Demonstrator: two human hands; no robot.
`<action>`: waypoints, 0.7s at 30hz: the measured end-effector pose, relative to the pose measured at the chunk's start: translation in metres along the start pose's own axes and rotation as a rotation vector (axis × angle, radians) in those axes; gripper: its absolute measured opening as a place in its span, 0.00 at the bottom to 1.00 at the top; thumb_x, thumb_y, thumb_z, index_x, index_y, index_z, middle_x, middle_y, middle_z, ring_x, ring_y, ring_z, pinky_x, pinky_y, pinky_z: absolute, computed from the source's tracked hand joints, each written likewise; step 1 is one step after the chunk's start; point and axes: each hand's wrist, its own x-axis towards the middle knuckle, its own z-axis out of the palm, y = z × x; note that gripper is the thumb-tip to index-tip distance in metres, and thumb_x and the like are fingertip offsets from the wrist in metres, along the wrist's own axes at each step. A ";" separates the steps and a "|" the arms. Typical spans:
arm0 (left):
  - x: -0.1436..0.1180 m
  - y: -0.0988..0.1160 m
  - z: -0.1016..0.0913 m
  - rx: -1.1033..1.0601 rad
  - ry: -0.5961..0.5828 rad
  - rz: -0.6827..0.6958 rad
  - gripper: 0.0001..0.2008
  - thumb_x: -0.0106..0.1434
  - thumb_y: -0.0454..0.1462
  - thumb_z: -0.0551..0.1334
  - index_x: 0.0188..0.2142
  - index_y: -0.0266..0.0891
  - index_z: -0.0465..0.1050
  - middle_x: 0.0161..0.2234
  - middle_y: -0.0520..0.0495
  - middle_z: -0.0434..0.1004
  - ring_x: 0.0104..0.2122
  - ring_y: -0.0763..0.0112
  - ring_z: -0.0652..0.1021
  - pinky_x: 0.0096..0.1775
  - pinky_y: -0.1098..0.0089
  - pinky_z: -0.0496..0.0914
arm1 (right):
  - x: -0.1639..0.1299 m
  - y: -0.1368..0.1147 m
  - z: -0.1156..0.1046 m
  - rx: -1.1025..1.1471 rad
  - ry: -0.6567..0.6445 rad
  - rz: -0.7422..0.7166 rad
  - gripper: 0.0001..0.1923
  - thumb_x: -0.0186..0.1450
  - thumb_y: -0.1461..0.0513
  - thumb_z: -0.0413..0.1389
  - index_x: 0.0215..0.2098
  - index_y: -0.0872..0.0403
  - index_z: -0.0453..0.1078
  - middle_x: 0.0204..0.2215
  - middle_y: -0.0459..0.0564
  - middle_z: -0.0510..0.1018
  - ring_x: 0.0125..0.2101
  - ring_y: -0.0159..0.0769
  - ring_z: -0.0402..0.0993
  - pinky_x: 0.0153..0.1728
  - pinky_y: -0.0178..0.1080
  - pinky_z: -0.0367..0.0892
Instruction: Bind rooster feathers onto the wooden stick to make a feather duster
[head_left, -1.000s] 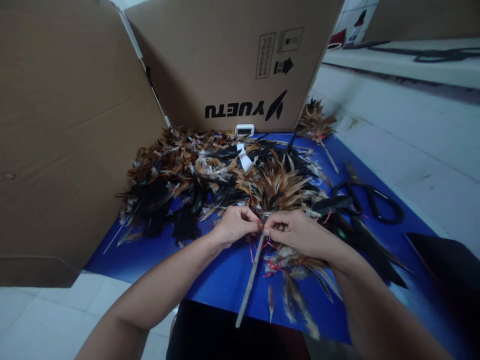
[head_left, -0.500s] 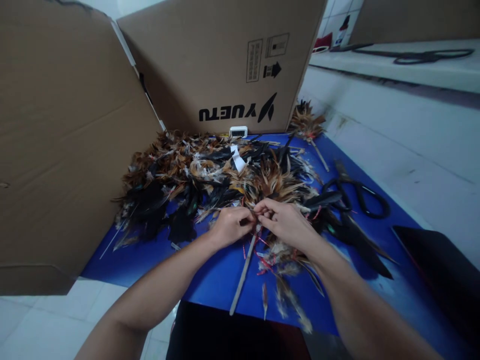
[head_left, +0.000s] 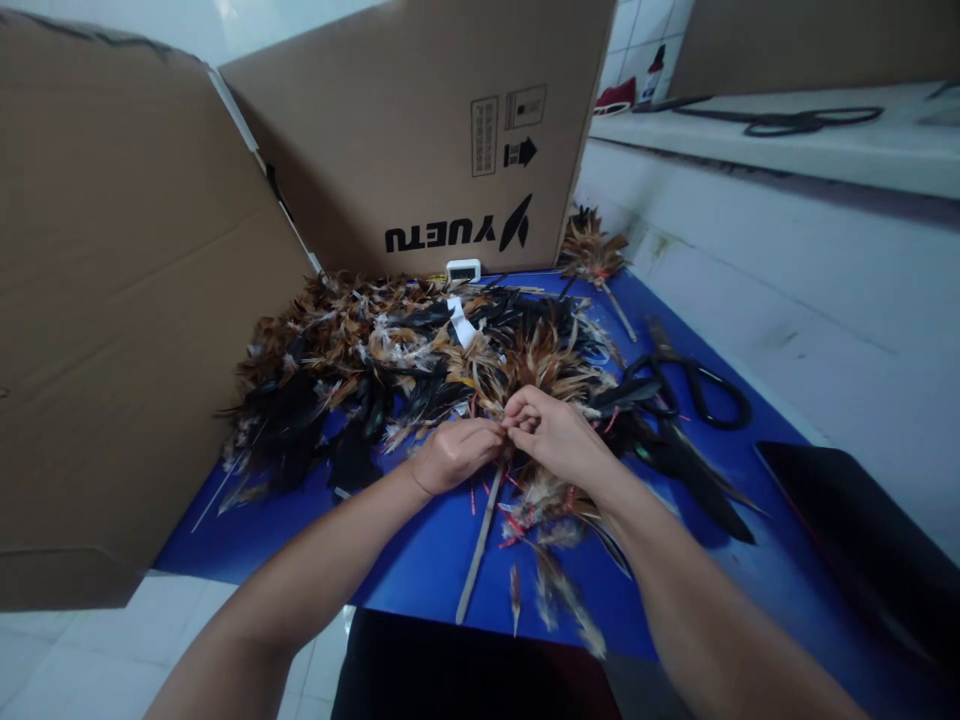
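Note:
A feather duster lies before me, its brown feather head (head_left: 551,358) pointing away and its thin wooden stick (head_left: 481,550) running toward the table's front edge. At the neck, where feathers meet stick, my left hand (head_left: 456,452) is closed in a pinch. My right hand (head_left: 559,432) meets it from the other side, thumb and fingers pinched together. Whatever sits between the fingertips is too small or hidden to make out. Loose feathers tied with red strands (head_left: 517,525) lie just below my right hand.
Bundled feathers (head_left: 345,330) pile up on the blue table (head_left: 405,560). Black-handled scissors (head_left: 701,390) and a dark flat object (head_left: 847,540) lie right. Another duster (head_left: 594,245) rests at the back right. Cardboard (head_left: 420,130) stands behind, with a small white digital display (head_left: 463,270) before it.
The whole view has shifted slightly, with the table and cardboard now further left. My left fingers have drawn closer together at the duster's neck, while both hands stay there.

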 end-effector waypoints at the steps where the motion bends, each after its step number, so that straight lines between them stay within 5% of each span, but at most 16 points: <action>1: 0.000 -0.001 0.000 0.021 0.016 0.024 0.07 0.63 0.34 0.54 0.32 0.38 0.70 0.37 0.45 0.77 0.36 0.76 0.77 0.38 0.75 0.70 | 0.000 0.001 0.000 0.014 0.001 0.005 0.07 0.53 0.68 0.51 0.31 0.53 0.62 0.27 0.44 0.74 0.24 0.27 0.69 0.27 0.30 0.64; 7: 0.004 -0.007 0.002 0.025 0.140 0.157 0.04 0.61 0.31 0.57 0.32 0.36 0.70 0.34 0.45 0.77 0.36 0.74 0.77 0.39 0.73 0.71 | 0.002 0.003 0.000 0.091 0.030 0.023 0.08 0.52 0.69 0.52 0.31 0.52 0.62 0.26 0.43 0.75 0.24 0.28 0.70 0.27 0.31 0.64; 21: 0.017 -0.024 -0.004 -0.028 0.134 0.273 0.05 0.60 0.29 0.57 0.35 0.34 0.70 0.36 0.43 0.77 0.39 0.71 0.75 0.44 0.66 0.72 | 0.010 0.026 0.008 0.186 0.116 0.044 0.09 0.54 0.65 0.54 0.30 0.51 0.57 0.27 0.44 0.76 0.26 0.31 0.72 0.30 0.35 0.66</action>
